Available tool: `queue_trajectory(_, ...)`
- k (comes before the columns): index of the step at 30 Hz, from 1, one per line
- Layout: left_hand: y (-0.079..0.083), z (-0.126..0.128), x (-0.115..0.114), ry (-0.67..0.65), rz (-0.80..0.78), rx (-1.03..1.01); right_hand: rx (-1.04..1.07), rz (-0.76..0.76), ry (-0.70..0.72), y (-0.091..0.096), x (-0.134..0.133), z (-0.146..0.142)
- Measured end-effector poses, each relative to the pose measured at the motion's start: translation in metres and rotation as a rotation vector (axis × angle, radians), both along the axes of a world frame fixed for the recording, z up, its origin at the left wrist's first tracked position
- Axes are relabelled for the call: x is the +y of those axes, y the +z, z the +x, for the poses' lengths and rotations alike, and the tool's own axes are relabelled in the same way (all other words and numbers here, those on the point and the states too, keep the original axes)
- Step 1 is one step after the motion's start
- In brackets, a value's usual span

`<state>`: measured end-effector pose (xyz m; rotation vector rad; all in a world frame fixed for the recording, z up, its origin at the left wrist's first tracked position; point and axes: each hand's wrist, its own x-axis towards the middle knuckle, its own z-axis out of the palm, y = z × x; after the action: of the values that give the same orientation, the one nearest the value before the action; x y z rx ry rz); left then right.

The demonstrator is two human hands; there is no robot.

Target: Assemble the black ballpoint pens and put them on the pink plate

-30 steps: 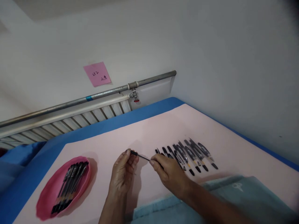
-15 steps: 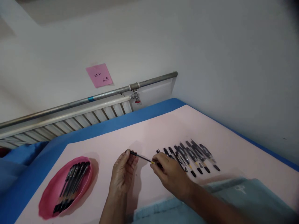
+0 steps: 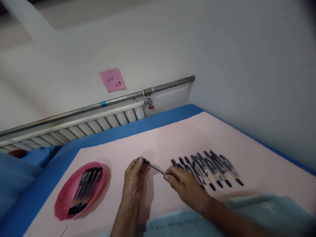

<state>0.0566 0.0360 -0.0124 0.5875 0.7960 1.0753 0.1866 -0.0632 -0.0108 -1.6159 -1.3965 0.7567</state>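
A thin dark pen refill [image 3: 157, 169] stretches between my two hands above the pink sheet. My left hand [image 3: 134, 179] pinches the thicker black piece at its far-left end between thumb and finger. The fingers of my right hand [image 3: 186, 186] close round its other end and hide it. Just right of that hand, several black pen parts and clear caps [image 3: 207, 166] lie side by side in a slanted row, the nearest partly covered by the hand. To the left, a pink scalloped dish [image 3: 60, 200] holds several black pens [image 3: 85, 189] lying together.
The pink sheet [image 3: 118, 154] covers a blue surface [image 3: 128, 128] against the wall. Behind it run a radiator [image 3: 108, 122] and a metal pipe [image 3: 123, 97] with a red-handled valve [image 3: 150, 107]. A pink note [image 3: 112, 80] is on the wall. Light blue fabric [image 3: 187, 223] lies close in front.
The view has shifted, so the scene sits further right. The refill's yellow end, visible at my right fingertips before, is now hidden. Both hands keep their hold.
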Motion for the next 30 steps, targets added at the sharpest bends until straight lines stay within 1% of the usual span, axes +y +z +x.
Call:
queue_trajectory(3, 0.002, 0.005, -0.005, 0.023, 0.066, -0.003, 0.171, -0.082, 0.029, -0.002, 0.002, -0.007)
queue_trajectory(5, 0.002, 0.007, -0.005, 0.009, 0.093, 0.006, 0.216, -0.104, 0.042, -0.006, 0.005, -0.009)
queue_trajectory(8, 0.003, 0.005, -0.005, -0.019, 0.097, 0.015, 0.115, -0.083, 0.047, -0.008, 0.008, -0.001)
queue_trajectory(9, 0.003, 0.003, -0.004, -0.01, 0.101, 0.022, 0.054, -0.054, 0.015, -0.007, 0.008, 0.004)
queue_trajectory(11, 0.002, 0.001, -0.004, 0.013, 0.11, 0.044, -0.075, 0.027, -0.11, -0.004, 0.008, 0.016)
queue_trajectory(12, 0.001, 0.001, -0.005, 0.012, 0.104, 0.056, -0.13, 0.062, -0.174, -0.003, 0.008, 0.02)
queue_trajectory(13, 0.0, 0.003, -0.007, 0.001, 0.1, 0.067, -0.161, 0.078, -0.203, -0.002, 0.007, 0.022)
queue_trajectory(14, -0.001, 0.005, -0.01, -0.029, 0.097, 0.079, -0.162, 0.071, -0.179, -0.002, 0.006, 0.022)
queue_trajectory(17, -0.005, 0.015, -0.023, -0.128, 0.118, 0.121, -0.08, -0.001, 0.025, -0.004, 0.004, 0.014)
queue_trajectory(18, -0.006, 0.018, -0.027, -0.151, 0.133, 0.142, -0.084, -0.02, 0.058, -0.004, 0.003, 0.012)
queue_trajectory(19, -0.007, 0.021, -0.031, -0.163, 0.151, 0.172, -0.098, -0.027, 0.058, -0.004, 0.003, 0.012)
queue_trajectory(20, -0.008, 0.023, -0.033, -0.172, 0.174, 0.212, -0.121, -0.027, 0.023, -0.003, 0.003, 0.014)
queue_trajectory(22, -0.012, 0.027, -0.035, -0.189, 0.277, 0.323, -0.156, 0.005, -0.125, 0.001, 0.003, 0.023)
queue_trajectory(24, -0.016, 0.032, -0.035, -0.239, 0.463, 0.469, -0.164, 0.051, -0.273, 0.006, 0.003, 0.036)
queue_trajectory(25, -0.019, 0.035, -0.034, -0.284, 0.564, 0.545, -0.161, 0.072, -0.319, 0.009, 0.002, 0.041)
queue_trajectory(27, -0.025, 0.04, -0.034, -0.386, 0.712, 0.677, -0.15, 0.096, -0.346, 0.013, 0.001, 0.048)
queue_trajectory(28, -0.028, 0.042, -0.035, -0.429, 0.748, 0.735, -0.145, 0.098, -0.342, 0.013, 0.0, 0.049)
queue_trajectory(30, -0.031, 0.044, -0.036, -0.458, 0.783, 0.836, -0.148, 0.096, -0.331, 0.014, -0.001, 0.048)
